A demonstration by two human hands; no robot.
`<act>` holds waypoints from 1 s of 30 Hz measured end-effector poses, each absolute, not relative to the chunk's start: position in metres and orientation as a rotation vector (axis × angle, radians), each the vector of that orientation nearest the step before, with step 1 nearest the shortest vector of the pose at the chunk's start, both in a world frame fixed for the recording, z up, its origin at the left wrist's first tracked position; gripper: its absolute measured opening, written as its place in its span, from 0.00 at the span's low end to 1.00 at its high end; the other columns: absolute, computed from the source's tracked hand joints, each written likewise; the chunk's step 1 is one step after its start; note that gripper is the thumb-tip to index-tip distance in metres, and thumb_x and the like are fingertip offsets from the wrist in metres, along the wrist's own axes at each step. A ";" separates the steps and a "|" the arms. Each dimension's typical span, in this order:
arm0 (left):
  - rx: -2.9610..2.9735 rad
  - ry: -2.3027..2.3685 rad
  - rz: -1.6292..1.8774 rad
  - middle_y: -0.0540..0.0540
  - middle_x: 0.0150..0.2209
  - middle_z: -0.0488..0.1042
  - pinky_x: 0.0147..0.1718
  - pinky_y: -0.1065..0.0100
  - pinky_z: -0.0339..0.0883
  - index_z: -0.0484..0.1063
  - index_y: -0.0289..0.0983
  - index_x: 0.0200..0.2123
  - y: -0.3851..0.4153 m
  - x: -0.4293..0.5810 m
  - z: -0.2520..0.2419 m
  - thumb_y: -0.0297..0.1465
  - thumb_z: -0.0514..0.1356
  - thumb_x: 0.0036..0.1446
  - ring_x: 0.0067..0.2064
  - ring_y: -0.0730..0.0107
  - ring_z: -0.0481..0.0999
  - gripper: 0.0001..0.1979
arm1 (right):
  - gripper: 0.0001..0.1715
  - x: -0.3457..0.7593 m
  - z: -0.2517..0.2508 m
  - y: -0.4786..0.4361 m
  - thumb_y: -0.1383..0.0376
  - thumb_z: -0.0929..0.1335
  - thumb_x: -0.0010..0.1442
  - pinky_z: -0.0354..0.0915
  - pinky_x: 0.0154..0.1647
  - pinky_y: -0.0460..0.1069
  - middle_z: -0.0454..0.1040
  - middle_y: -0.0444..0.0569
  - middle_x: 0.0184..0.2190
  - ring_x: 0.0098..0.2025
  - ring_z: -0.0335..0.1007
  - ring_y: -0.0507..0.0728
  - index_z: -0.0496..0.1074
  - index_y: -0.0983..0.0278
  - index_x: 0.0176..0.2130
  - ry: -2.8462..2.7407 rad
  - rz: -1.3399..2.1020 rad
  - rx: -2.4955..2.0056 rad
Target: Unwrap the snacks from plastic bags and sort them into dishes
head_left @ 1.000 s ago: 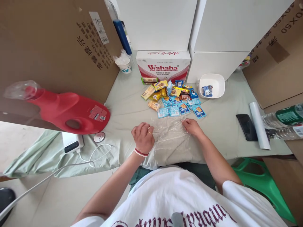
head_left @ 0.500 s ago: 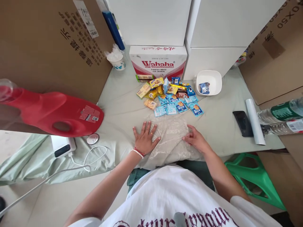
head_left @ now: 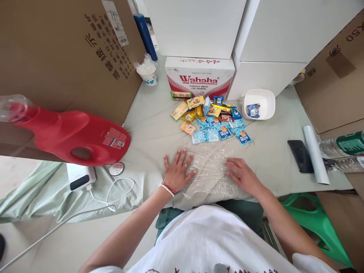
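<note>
A crinkled sheet or bag of clear plastic (head_left: 210, 170) lies flattened on the cloth-covered table in front of me. My left hand (head_left: 176, 175) rests palm down at its left edge with the fingers spread. On the right edge, my right hand (head_left: 243, 174) touches the plastic with its fingers stretched out and slightly apart. Just beyond the plastic is a loose heap of wrapped snacks: light blue biscuit packets (head_left: 212, 135), yellow packets (head_left: 195, 101) and a pale orange one (head_left: 187, 128). Neither hand touches the snacks.
A Wahaha carton (head_left: 199, 77) stands behind the snacks. To its right a white bowl (head_left: 269, 113) holds a dark blue packet (head_left: 253, 110). A red jug (head_left: 82, 132), a power bank (head_left: 81, 177) and its cable lie left; a phone (head_left: 300, 156), white roll (head_left: 316, 155) and bottles lie right.
My right hand has gone from bent fingers at the plastic's edge to fingers stretched over it. My left hand stays spread at the left edge. The camera view has shifted slightly.
</note>
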State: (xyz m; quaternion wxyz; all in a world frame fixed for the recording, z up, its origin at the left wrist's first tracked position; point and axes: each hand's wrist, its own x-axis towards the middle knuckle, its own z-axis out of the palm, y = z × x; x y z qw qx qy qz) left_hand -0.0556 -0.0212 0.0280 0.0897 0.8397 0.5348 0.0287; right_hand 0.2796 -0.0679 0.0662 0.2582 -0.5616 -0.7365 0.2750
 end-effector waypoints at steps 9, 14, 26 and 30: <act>2.495 1.602 0.024 0.39 0.77 0.46 0.67 0.23 0.29 0.54 0.45 0.75 -0.020 -0.065 0.023 0.51 0.49 0.70 0.77 0.42 0.47 0.35 | 0.21 0.254 0.089 0.104 0.51 0.64 0.70 0.69 0.46 0.53 0.81 0.51 0.36 0.41 0.77 0.61 0.78 0.62 0.40 -1.691 0.633 -1.866; 2.484 1.609 0.008 0.39 0.77 0.47 0.68 0.25 0.32 0.54 0.46 0.75 -0.020 -0.064 0.027 0.51 0.50 0.69 0.77 0.41 0.48 0.35 | 0.30 0.185 0.096 0.211 0.49 0.71 0.64 0.68 0.53 0.58 0.80 0.61 0.47 0.52 0.75 0.68 0.73 0.68 0.54 -1.609 0.548 -2.019; 2.426 1.568 0.129 0.41 0.77 0.47 0.68 0.25 0.22 0.54 0.47 0.75 -0.020 -0.062 0.025 0.52 0.52 0.69 0.77 0.42 0.47 0.35 | 0.21 0.247 0.101 0.085 0.59 0.68 0.65 0.72 0.55 0.59 0.77 0.54 0.54 0.55 0.73 0.64 0.74 0.59 0.57 -1.668 0.570 -1.497; 2.410 1.568 0.171 0.40 0.77 0.47 0.67 0.24 0.20 0.53 0.47 0.75 -0.026 -0.058 0.023 0.53 0.52 0.69 0.77 0.40 0.46 0.36 | 0.20 0.238 0.076 -0.012 0.66 0.62 0.70 0.68 0.60 0.63 0.75 0.56 0.57 0.58 0.69 0.65 0.76 0.57 0.56 -2.134 0.468 -1.355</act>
